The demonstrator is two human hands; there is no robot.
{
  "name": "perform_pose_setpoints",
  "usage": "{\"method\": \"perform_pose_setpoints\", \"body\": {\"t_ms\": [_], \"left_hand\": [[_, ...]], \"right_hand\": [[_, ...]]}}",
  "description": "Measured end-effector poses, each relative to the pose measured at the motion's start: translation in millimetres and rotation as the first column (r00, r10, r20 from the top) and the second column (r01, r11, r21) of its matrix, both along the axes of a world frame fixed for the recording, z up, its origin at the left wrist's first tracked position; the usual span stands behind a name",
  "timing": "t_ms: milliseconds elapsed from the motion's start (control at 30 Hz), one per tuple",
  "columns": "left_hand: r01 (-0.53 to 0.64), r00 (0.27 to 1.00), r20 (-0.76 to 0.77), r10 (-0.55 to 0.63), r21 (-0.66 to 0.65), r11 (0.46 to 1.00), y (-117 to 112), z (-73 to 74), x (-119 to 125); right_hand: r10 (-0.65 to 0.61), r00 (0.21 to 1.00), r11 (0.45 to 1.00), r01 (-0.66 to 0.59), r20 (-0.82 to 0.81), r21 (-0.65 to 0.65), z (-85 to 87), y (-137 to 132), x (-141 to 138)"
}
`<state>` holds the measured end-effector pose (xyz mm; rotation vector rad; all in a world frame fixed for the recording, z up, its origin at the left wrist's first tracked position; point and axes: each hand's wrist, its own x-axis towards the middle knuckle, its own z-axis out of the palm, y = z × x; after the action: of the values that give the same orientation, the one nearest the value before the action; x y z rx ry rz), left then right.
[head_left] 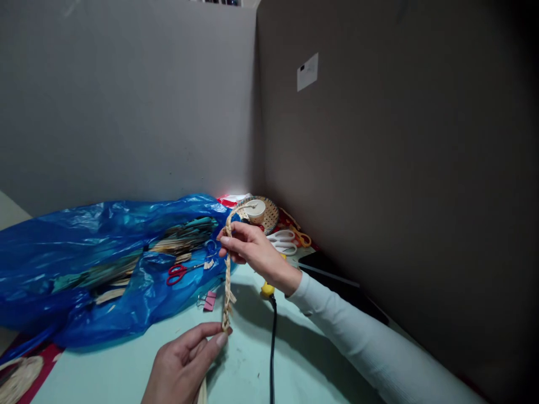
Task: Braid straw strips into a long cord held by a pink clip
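Above the pale green, smooth bench (105,370), a braid (228,275) of flat, straw-coloured plant fibre hangs near upright between both hands, left of view centre. Clock readings are from the braid's middle. Right hand (248,249), 1 o'clock: thumb and fingers pinching the upper braid; ribbed, pale sleeve (349,342) behind. Left hand (181,359), 7 o'clock: thumb and forefinger pinching the lower end; loose pale strands (202,393) trail below. Frayed tufts stick out low on the braid; top end curves over to 1 o'clock by a round white-topped object (255,212) on a shallow woven basket (272,217).

9 o'clock: crinkled, glossy blue plastic (138,219) with dry, narrow green-tan strips (185,238) on it, plus red-handled scissors (177,274). Between 7 and 8, close by: pink metal binder clip (209,301). Between 3 and 4: rounded yellow plug (267,290) on smooth black cable (272,348). 2 o'clock: white loop handles (284,245), orange ones (302,238) just beside. 8 o'clock, far: coiled pale fibre (23,379).
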<state>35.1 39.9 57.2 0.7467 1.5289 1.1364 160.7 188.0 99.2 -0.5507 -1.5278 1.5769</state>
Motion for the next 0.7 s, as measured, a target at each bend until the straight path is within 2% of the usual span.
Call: {"method": "perform_pose_setpoints", "body": {"t_ms": [133, 233, 300, 400, 500, 567, 700], "left_hand": [[-0.049, 0.998, 0.049, 0.049, 0.002, 0.999, 6, -2.6, -5], [-0.113, 0.981, 0.153, 0.118, -0.040, 0.993, 13, -9.3, -10], [-0.152, 0.960, 0.225, 0.166, -0.081, 0.985, 16, -12.8, -15], [-0.186, 0.940, 0.269, 0.209, -0.108, 0.977, 17, -13.5, -21], [-0.197, 0.941, 0.259, 0.217, -0.104, 0.975, 18, -11.1, -25], [-0.212, 0.941, 0.248, 0.229, -0.093, 0.973, 18, -10.2, -27], [-0.227, 0.945, 0.229, 0.234, -0.057, 0.972, 21, -12.5, -31]], "right_hand": [[0.053, 0.996, 0.998, -0.054, 0.075, 0.016, -5.5, 15, -30], [0.017, 0.975, 0.995, -0.037, 0.221, 0.087, -14.8, 24, -41], [-0.041, 0.956, 0.990, 0.001, 0.291, 0.138, -22.2, 25, -36], [-0.145, 0.926, 0.971, 0.066, 0.347, 0.231, -31.4, 16, -10], [-0.197, 0.818, 0.935, -0.010, 0.540, 0.355, -37.6, -3, 16], [-0.235, 0.747, 0.905, -0.064, 0.622, 0.420, -41.3, -17, 22], [-0.304, 0.621, 0.862, -0.143, 0.722, 0.486, -48.8, -34, 3]]}}
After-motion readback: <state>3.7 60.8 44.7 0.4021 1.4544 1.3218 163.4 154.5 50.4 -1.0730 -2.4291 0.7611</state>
